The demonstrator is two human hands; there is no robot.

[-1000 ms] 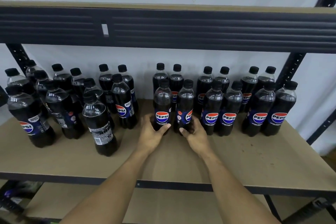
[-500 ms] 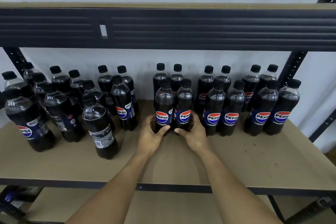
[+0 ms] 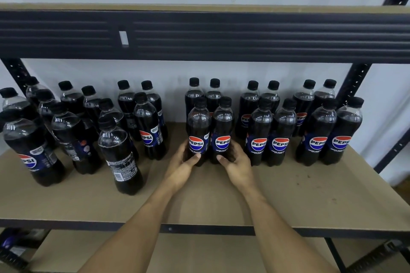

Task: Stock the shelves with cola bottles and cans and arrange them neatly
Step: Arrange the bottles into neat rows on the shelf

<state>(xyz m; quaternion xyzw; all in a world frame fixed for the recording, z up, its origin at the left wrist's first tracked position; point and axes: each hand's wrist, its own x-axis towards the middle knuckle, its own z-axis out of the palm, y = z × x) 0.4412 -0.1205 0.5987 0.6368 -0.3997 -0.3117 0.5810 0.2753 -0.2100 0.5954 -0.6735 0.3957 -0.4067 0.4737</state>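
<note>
Two upright cola bottles stand side by side at the middle of the shelf board (image 3: 288,195), labels facing me. My left hand (image 3: 182,165) grips the base of the left bottle (image 3: 198,128), thumb across its front. My right hand (image 3: 236,163) grips the base of the right bottle (image 3: 223,128) the same way. Two more bottles stand right behind this pair. To the right, paired bottles (image 3: 280,133) stand in neat rows with labels forward. To the left, several bottles (image 3: 73,137) stand loosely, turned different ways.
A dark metal beam of the upper shelf (image 3: 221,35) runs overhead. A black upright post (image 3: 355,82) rises at the right rear. One bottle (image 3: 121,155) stands forward of the left group with its back label showing. A lower shelf (image 3: 199,252) lies beneath.
The right bottle has turned so its logo faces forward. Both bottles have come closer together. My hands stay on their bases.
</note>
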